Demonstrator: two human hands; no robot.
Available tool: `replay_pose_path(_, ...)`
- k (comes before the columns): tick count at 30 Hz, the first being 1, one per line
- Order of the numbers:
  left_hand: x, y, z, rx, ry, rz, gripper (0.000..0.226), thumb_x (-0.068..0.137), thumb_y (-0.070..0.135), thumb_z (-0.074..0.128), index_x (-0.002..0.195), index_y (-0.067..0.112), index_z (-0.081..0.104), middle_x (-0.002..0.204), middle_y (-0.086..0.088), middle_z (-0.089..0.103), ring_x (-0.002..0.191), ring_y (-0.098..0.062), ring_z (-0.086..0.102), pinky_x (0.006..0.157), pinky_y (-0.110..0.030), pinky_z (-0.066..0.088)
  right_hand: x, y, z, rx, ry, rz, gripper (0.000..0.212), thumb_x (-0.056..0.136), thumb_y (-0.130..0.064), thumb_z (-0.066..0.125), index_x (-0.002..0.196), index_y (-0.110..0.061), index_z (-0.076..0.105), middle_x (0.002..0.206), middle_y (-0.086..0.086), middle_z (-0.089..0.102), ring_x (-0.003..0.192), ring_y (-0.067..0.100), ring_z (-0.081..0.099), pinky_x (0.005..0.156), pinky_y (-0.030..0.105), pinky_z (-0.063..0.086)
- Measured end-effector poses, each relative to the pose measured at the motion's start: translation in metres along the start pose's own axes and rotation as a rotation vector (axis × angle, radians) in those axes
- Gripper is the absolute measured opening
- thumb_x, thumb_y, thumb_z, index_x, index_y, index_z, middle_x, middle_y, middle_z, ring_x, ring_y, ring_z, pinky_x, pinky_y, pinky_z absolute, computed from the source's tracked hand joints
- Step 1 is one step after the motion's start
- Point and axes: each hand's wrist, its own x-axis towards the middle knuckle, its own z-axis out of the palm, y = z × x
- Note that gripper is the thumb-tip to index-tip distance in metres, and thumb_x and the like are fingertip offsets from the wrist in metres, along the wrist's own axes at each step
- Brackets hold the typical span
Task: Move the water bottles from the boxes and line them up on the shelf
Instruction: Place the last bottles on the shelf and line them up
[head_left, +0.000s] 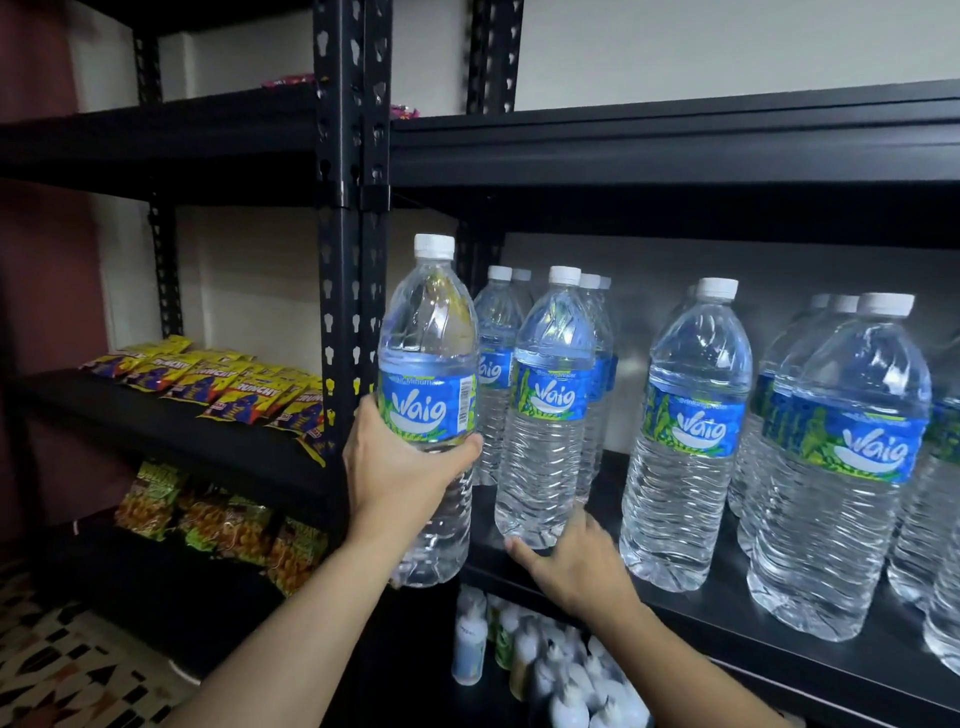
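The clear plastic water bottles (685, 441) look glossy and ribbed, with shiny blue film labels (688, 423) and white ridged plastic caps (718, 288). The black metal shelf (717, 618) has a smooth, matt painted finish. The yellow snack packets (228, 384) are glossy foil.

The held bottle (428, 364) stood upright in the left hand (400, 467), just off the front of the shelf (727, 629). Right of it, the right hand (576, 566) lay at the foot of a standing bottle (545, 415), with more bottles (685, 441) ranked behind and rightward. Snack packets (223, 384) lay left of the left hand; small bottles (545, 670) stood beneath the right.
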Motion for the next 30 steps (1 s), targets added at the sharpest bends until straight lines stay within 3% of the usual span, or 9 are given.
replay_pose_path(2,0.013,-0.001,0.008,-0.007,-0.009,0.006,0.073,0.047,0.044,0.092,0.101,0.02,0.049,0.103,0.001,0.06,0.101,-0.02,0.056,0.084,-0.03,0.045,-0.003,0.0,-0.003,-0.152,-0.073,0.001,0.139,0.051,-0.095,0.003,0.146,0.0,0.035,0.156,0.022,0.033,0.146,0.031,0.029,0.12,0.038,0.025)
replay_pose_path(4,0.027,-0.001,0.019,-0.008,-0.017,0.009,0.074,0.049,0.042,0.093,0.104,0.019,0.049,0.107,0.001,0.059,0.106,-0.02,0.054,0.086,-0.029,0.042,-0.007,0.0,-0.006,-0.21,-0.089,-0.017,0.143,0.047,-0.091,-0.006,0.149,0.002,0.03,0.16,0.022,0.025,0.15,0.03,0.021,0.122,0.038,0.019)
replay_pose_path(8,0.052,-0.006,0.043,-0.013,-0.041,-0.005,0.078,0.05,0.042,0.093,0.111,0.02,0.05,0.112,0.001,0.06,0.112,-0.02,0.054,0.095,-0.035,0.047,-0.006,0.001,-0.006,-0.248,-0.104,-0.041,0.142,0.048,-0.092,-0.007,0.149,0.002,0.031,0.159,0.02,0.028,0.15,0.029,0.022,0.122,0.038,0.019)
replay_pose_path(13,0.071,-0.008,0.064,-0.029,-0.065,-0.02,0.071,0.052,0.036,0.093,0.105,0.017,0.05,0.104,0.002,0.059,0.1,-0.016,0.055,0.082,-0.028,0.045,-0.004,0.002,-0.002,-0.275,-0.113,-0.028,0.149,0.042,-0.094,-0.013,0.149,0.001,0.031,0.158,0.019,0.029,0.149,0.028,0.023,0.122,0.038,0.02)
replay_pose_path(18,0.084,-0.015,0.078,-0.052,-0.045,-0.062,0.075,0.047,0.04,0.093,0.104,0.02,0.049,0.106,-0.001,0.063,0.105,-0.022,0.06,0.091,-0.04,0.052,-0.004,0.0,-0.005,-0.27,-0.135,-0.021,0.144,0.047,-0.091,-0.008,0.15,0.001,0.028,0.16,0.018,0.026,0.15,0.027,0.02,0.123,0.037,0.016)
replay_pose_path(30,0.068,-0.035,0.089,0.008,-0.144,-0.04,0.078,0.048,0.043,0.092,0.108,0.017,0.049,0.106,-0.001,0.058,0.102,-0.02,0.056,0.087,-0.04,0.051,-0.001,0.001,-0.004,-0.213,-0.152,-0.013,0.151,0.037,-0.095,-0.008,0.148,-0.001,0.033,0.159,0.017,0.029,0.149,0.028,0.021,0.123,0.037,0.017)
